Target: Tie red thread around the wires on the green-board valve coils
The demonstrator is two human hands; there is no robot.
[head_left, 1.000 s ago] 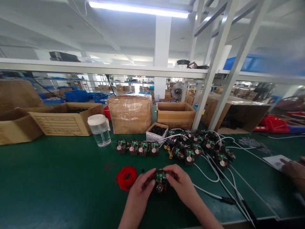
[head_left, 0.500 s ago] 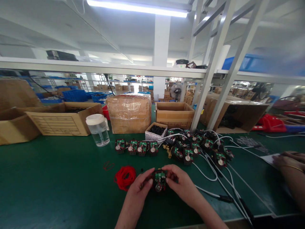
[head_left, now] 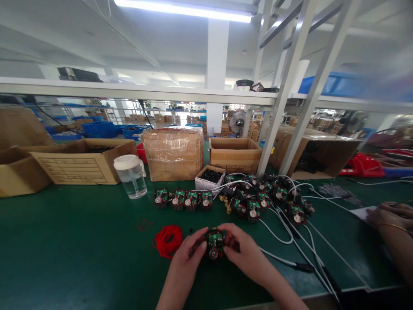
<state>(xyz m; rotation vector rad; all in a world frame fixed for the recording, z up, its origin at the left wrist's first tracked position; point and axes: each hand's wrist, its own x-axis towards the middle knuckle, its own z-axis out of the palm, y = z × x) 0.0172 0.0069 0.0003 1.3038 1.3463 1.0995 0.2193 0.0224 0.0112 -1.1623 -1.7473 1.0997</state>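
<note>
Both my hands hold one small black module with a green circuit board (head_left: 213,245) low over the green table (head_left: 80,254). My left hand (head_left: 190,254) grips its left side with curled fingers. My right hand (head_left: 240,249) pinches its right side. A white cable (head_left: 277,257) runs off to the right from under my right hand. A heap of red rubber bands (head_left: 167,240) lies just left of my left hand. Farther back, a row of like modules (head_left: 182,199) lines up, and a pile of modules with white cables (head_left: 267,200) lies to its right.
A plastic water jug (head_left: 130,176) stands at back left. Cardboard boxes (head_left: 80,161), a taped carton (head_left: 174,153) and a small box of black parts (head_left: 210,177) line the rear. Another person's hands (head_left: 387,217) rest on paper at the right edge. Slanted metal posts (head_left: 287,94) rise behind the pile.
My hands and the module stay almost in place, with small finger shifts. The other person's hands at the right have come further into view.
</note>
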